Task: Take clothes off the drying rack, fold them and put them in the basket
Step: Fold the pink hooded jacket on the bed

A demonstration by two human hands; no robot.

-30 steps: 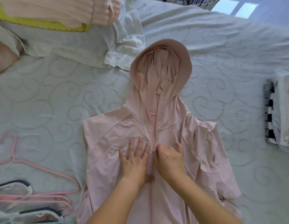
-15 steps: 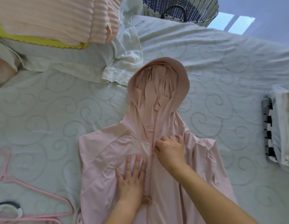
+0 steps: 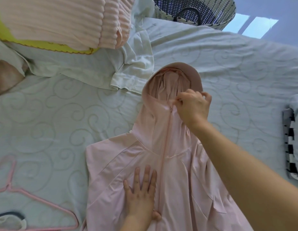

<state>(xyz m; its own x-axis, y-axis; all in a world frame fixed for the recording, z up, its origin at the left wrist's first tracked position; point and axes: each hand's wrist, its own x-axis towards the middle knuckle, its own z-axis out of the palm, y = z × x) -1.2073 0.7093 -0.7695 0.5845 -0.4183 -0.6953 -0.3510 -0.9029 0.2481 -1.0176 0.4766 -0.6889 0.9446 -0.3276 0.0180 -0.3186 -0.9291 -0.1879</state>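
Our right hand point(image 3: 194, 106) has climbed from the chest of the pink hooded jacket point(image 3: 178, 172) to the base of its hood point(image 3: 197, 77), and the zip is now closed up to there. Thumb and forefinger pinch the jacket just beside the zip slider point(image 3: 170, 109); whether they hold the pull tab or only fabric, we cannot tell. Our left hand point(image 3: 141, 194) lies flat on the chest just left of the zip line, fingers straight and spread, pressing the cloth and gripping nothing. The jacket lies face up on the pale quilted bed point(image 3: 61, 122), hood pointing toward the woven basket point(image 3: 169, 7) at the far edge. A white garment point(image 3: 136, 70) lies beside the hood, a pink hanger point(image 3: 38, 199) lies near left, and a striped folded cloth point(image 3: 290, 144) lies at the right.
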